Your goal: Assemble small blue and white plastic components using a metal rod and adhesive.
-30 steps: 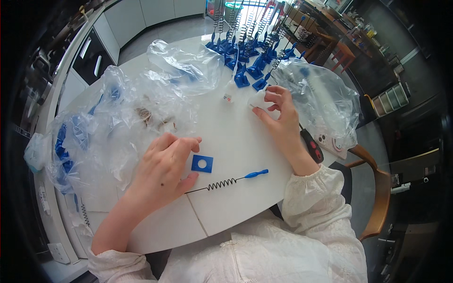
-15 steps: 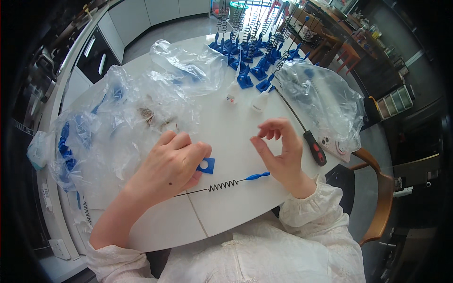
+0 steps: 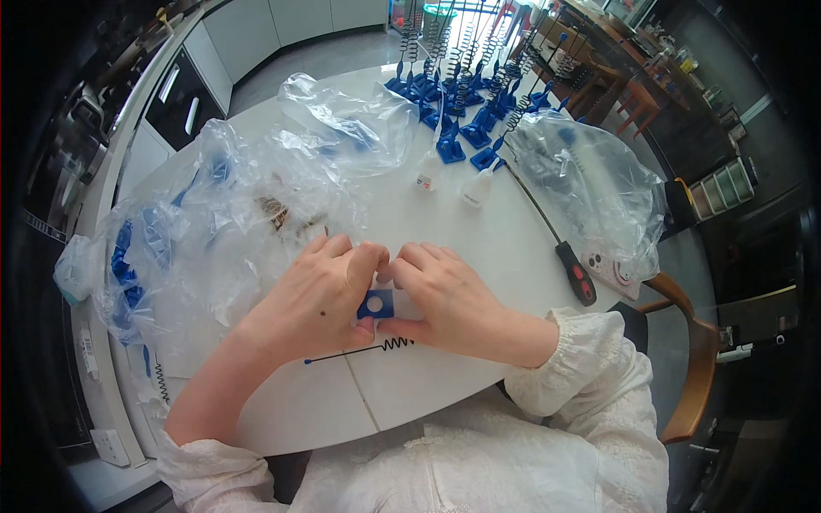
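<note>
Both hands meet above the table in front of me. My left hand (image 3: 323,286) grips a small flat blue piece (image 3: 387,302) with a round pale spot in its middle, thumb at its lower edge. Against its right side bends my right hand (image 3: 449,295), with curled fingers touching the left fingertips and the thumb below the piece. Whatever the right fingers pinch is hidden. Just below the hands lies a black coiled-spring wire (image 3: 398,344) with a blue tip at its left end. My right hand covers its other end.
Clear plastic bags (image 3: 231,205) with blue parts cover the left side. Several blue bases (image 3: 451,150) with upright spring wires stand at the back, near two small white bottles (image 3: 475,190). A screwdriver (image 3: 575,272), a phone (image 3: 603,269) and another plastic bag (image 3: 590,171) lie right.
My right hand has moved left from beside the screwdriver to meet my left hand at the blue piece. It now covers the right end of the spring wire.
</note>
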Available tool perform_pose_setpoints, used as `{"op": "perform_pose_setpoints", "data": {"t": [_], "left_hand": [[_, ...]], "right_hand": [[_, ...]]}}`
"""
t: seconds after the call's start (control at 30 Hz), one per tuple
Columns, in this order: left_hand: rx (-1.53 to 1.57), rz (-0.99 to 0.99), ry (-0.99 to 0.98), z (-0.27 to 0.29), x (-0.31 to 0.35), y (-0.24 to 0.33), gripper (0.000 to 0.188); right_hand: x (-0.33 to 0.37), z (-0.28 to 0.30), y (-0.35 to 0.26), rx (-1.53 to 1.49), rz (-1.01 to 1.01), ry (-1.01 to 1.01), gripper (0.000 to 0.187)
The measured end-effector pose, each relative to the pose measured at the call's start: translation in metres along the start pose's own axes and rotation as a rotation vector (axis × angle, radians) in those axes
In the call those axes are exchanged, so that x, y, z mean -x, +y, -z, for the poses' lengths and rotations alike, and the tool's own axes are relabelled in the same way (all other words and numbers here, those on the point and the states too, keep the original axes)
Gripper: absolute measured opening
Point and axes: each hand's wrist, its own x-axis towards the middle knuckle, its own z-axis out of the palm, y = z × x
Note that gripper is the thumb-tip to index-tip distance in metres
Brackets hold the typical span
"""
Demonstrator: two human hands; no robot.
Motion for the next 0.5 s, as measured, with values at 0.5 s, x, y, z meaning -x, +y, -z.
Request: {"op": "perform_pose_setpoints", "data": {"t": [0.5], "left_hand": [[0.011,-0.025,0.024,-0.0006,0.0027,-0.0045,0.061]], "right_hand": [[-0.0061,-0.001,0.0012,-0.022,0.005,-0.063,0.04]]}}
